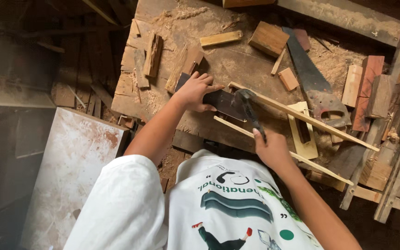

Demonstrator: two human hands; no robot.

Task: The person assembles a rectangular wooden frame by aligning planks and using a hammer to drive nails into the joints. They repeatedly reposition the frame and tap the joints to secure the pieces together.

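Observation:
My left hand presses flat on a dark wooden board lying on the workbench. My right hand grips the handle of a hammer whose dark head rests over the board's right end, beside a long thin wooden strip. A second thin strip runs under my right hand toward the lower right.
A handsaw lies to the right of the hammer. Several wood offcuts and sawdust litter the bench top. Planks and reddish blocks are stacked at the right. A pale stained panel leans at the lower left.

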